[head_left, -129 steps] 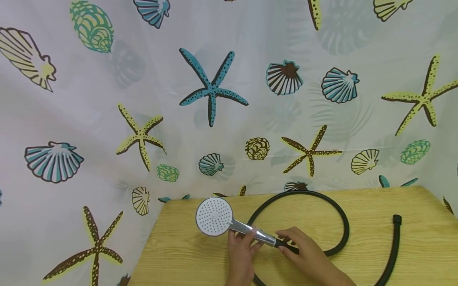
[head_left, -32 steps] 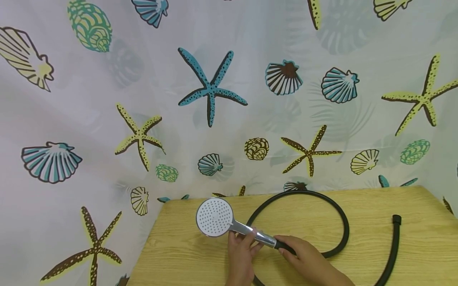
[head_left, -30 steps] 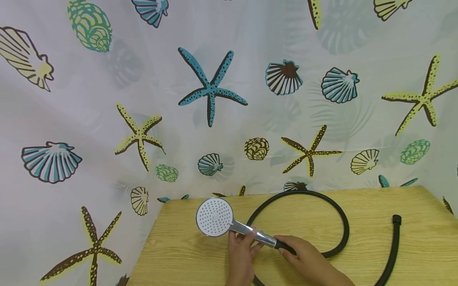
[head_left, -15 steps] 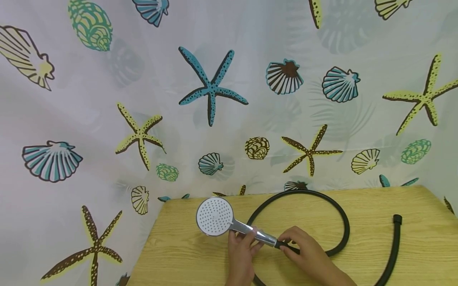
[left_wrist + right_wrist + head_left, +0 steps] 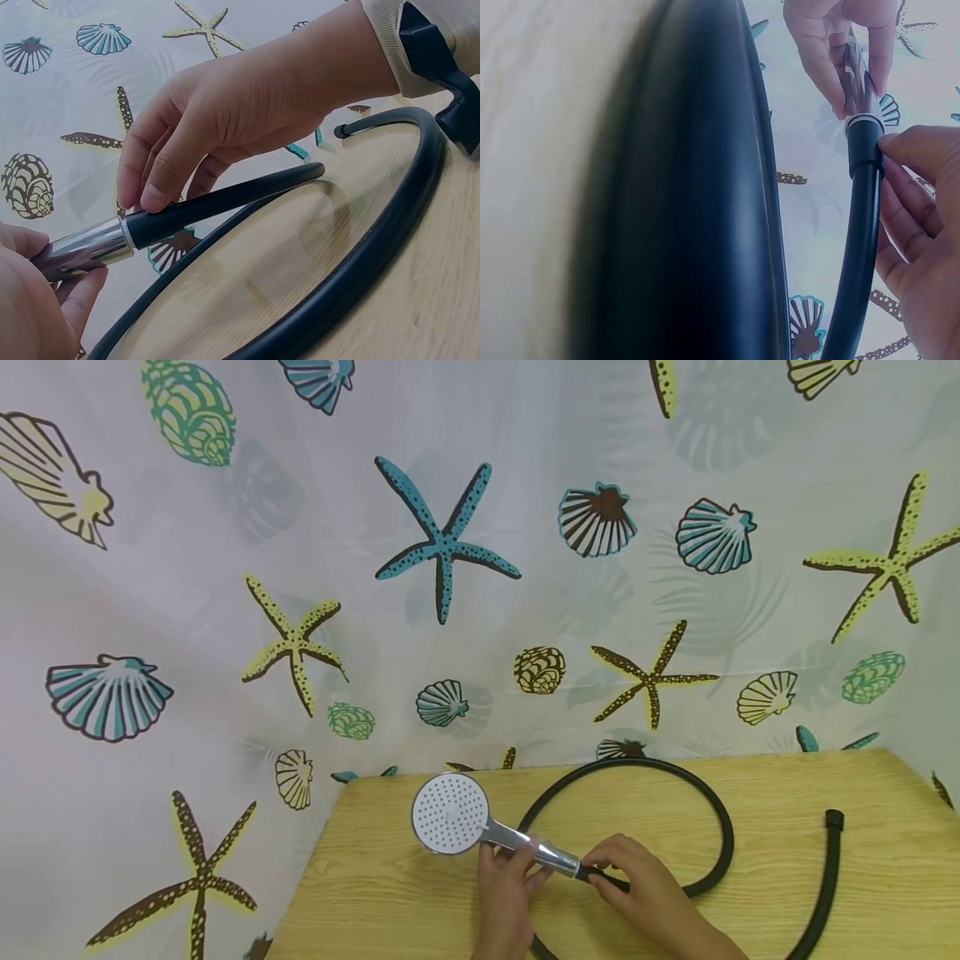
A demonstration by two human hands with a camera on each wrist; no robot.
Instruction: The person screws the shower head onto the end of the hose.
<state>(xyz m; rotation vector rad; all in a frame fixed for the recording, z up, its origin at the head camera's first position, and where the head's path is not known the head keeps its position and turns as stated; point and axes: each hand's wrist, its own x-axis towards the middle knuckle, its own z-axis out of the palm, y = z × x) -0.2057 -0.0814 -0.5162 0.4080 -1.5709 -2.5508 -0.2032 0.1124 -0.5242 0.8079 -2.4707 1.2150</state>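
Observation:
A chrome shower head (image 5: 450, 814) with a white, dotted spray face points up at the left of the hands. My left hand (image 5: 504, 893) holds it by the handle (image 5: 557, 860). The black hose's end collar (image 5: 866, 146) meets the handle's metal end, as the right wrist view shows. My right hand (image 5: 647, 893) pinches this collar between thumb and fingers, just below the chrome rim. From there the black hose (image 5: 726, 835) runs in a wide loop over the table. How deep the collar sits on the handle is hidden.
The hose's other end (image 5: 834, 820), with a black fitting, lies at the right of the wooden table (image 5: 765, 893). A white curtain (image 5: 510, 585) printed with shells and starfish hangs behind the table and along its left side.
The right fingers wrapped closer over the collar about a second ago; the knuckles have since risen and the fingertips pinch it. The shower head and left hand keep their place.

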